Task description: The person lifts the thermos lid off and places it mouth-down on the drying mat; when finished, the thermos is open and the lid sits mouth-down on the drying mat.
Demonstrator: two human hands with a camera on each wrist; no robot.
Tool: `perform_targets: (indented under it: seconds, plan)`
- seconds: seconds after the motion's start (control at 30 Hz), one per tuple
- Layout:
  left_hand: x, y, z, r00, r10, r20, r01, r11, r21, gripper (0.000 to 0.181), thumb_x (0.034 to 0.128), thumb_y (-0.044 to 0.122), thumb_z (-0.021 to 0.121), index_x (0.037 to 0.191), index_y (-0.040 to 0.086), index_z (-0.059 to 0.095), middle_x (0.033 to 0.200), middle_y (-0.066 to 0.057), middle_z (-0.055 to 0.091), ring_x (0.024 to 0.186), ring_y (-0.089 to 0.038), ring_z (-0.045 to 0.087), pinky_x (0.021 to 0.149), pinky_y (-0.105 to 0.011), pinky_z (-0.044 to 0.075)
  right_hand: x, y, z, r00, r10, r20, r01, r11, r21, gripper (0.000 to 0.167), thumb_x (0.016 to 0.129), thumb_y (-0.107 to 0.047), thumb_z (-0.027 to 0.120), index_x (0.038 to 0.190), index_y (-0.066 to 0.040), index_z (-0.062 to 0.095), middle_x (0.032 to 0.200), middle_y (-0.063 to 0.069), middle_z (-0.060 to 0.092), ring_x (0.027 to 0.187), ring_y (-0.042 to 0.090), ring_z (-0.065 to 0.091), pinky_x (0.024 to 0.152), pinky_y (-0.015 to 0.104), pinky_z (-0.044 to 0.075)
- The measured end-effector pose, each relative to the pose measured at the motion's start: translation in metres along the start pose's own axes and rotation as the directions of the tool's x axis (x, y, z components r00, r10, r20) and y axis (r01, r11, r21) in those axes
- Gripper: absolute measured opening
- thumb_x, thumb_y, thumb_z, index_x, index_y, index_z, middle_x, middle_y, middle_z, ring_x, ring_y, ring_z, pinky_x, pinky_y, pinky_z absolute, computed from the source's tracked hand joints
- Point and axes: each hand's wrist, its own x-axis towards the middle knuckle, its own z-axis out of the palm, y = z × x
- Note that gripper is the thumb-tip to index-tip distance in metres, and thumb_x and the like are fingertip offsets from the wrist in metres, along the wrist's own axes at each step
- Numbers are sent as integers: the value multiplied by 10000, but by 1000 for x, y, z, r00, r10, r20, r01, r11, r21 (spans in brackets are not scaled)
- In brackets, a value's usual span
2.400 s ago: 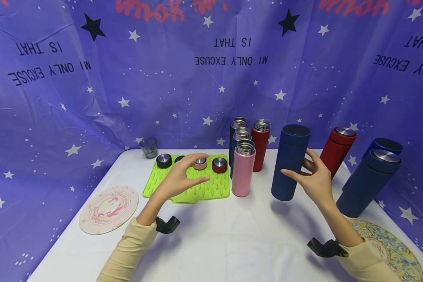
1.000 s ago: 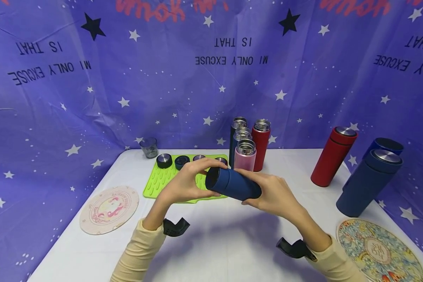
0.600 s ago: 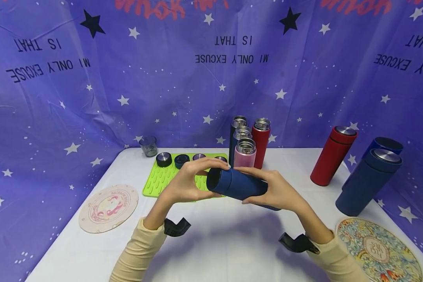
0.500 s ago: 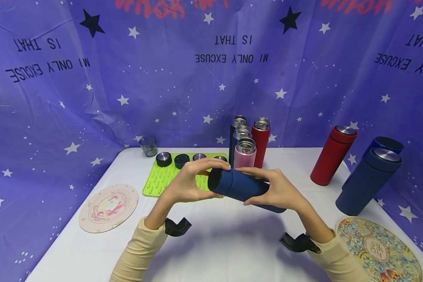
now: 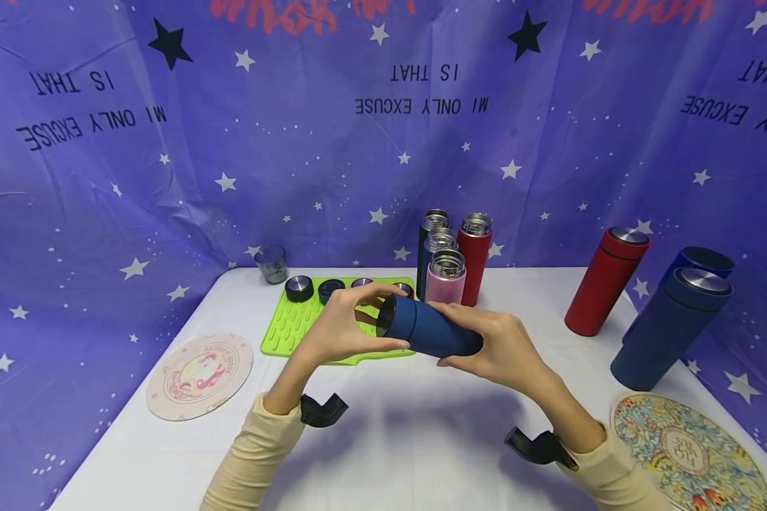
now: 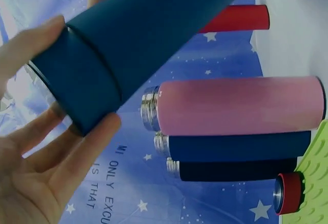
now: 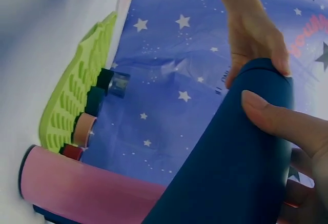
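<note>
L hand & R hand grip tilted blue btl; pink btl shows base in wrist views only

Head view is bright and even; light seems to fall from overhead. Soft-edged shadows lie on the white desk. Small glints sit on the steel lid of the red thermos, which leans outward under wide-lens stretch. Lettering on the purple backdrop reads clearly. Wrist views run softer, hazier, cooler; navy thermos looks teal there, surface detail smoothed away.
</note>
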Motion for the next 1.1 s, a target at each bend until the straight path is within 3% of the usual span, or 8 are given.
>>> perform_targets:
  seconds: [0.07,0.13,0.33,0.53,0.7,0.8,0.87,1.1]
  plan:
    - [-1,0,0,999,-34,27,34,999,5,644,692,278,887,1255,131,611,1183,22,634,952,-137,646,729,-268,576,-1,-1,0,1000,3,-2,-3,1000,-30,835,596,-300,935,1350,-216,585,1196,-10,665,996,174,663,800,413,559]
    - [-1,1,-1,998,-29,62,28,1000,11,658,698,264,884,1275,128,598,1219,19,615,1022,-141,620,748,-276,574,-1,-1,-1,1000,17,16,-16,999,-33,842,596,-326,933,1354,-231,579,1189,-14,667,988,161,661,796,405,558]
    - [0,12,-6,983,84,161,-89,996,25,653,672,111,893,1260,85,609,1295,-67,579,1218,-200,509,826,-370,562,-2,2,-9,988,96,124,-105,992,66,845,608,-388,919,1366,-273,563,1140,-36,681,930,117,651,788,381,554]
    - [3,36,-11,980,147,131,-147,989,-10,593,646,9,882,1180,-15,624,1202,-166,614,1137,-239,561,755,-400,584,-3,1,-12,984,109,140,-124,988,98,833,617,-386,915,1364,-268,566,1133,-36,683,917,116,651,785,373,557]
    - [3,39,-10,998,29,61,-27,999,-21,582,665,24,872,1186,-30,618,1150,-145,634,973,-254,629,674,-390,595,-2,-5,-9,996,58,60,-58,998,-11,846,597,-342,931,1359,-255,573,1176,-10,672,981,153,659,799,404,554]
    - [3,39,-8,997,-54,52,56,998,-27,567,706,51,854,1213,-10,609,1154,-132,634,923,-264,647,681,-391,594,-2,-7,-8,999,40,27,-38,996,-75,846,592,-340,931,1355,-250,578,1192,20,668,1027,186,656,800,429,554]
    - [3,38,-7,996,-63,67,65,997,-29,573,716,56,848,1228,-8,598,1159,-131,629,945,-265,643,707,-398,592,-2,-6,-8,999,41,26,-38,995,-90,851,587,-343,933,1355,-253,578,1185,25,671,1023,191,658,790,431,556]
    - [4,36,-8,985,85,154,-81,996,-31,621,678,5,862,1235,-23,588,1245,-147,592,1171,-229,539,816,-442,564,-3,2,-15,985,112,134,-118,992,38,852,595,-386,925,1360,-272,569,1121,-26,688,910,121,653,773,381,553]
